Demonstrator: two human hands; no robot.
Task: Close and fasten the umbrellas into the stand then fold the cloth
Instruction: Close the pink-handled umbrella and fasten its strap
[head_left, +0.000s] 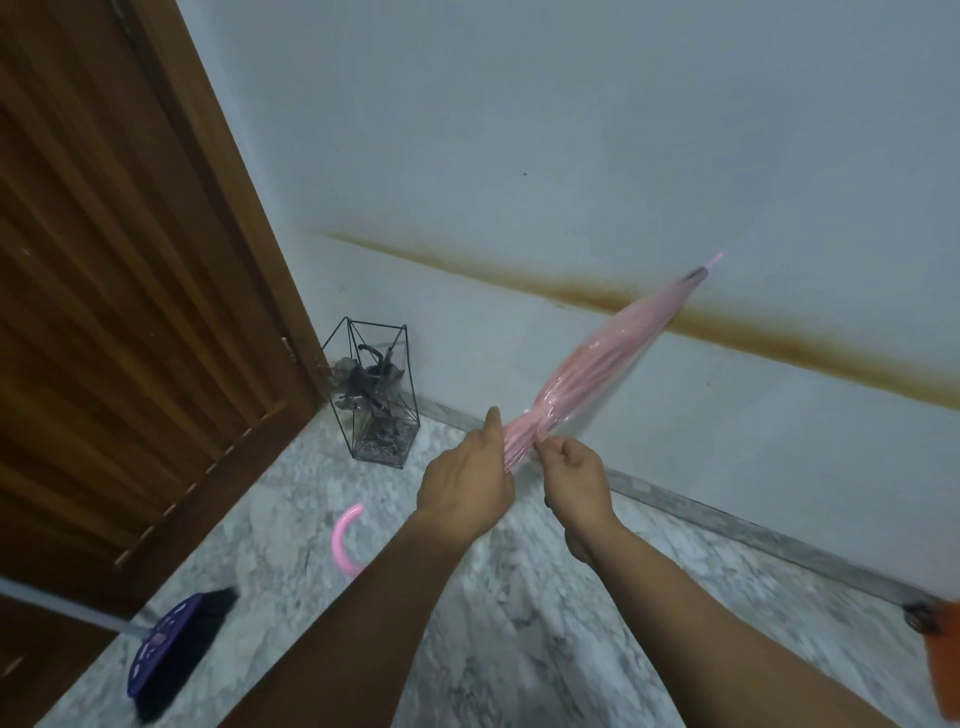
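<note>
Left hand (467, 486) gripped pink umbrella (587, 369), right hand (574, 478) pinched its canopy; fastening step, stand (374, 395) probably next.

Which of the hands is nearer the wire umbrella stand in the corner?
Left. The left hand grips the pink umbrella on the side facing the umbrella stand; the right hand pinches it on the far side.
</note>
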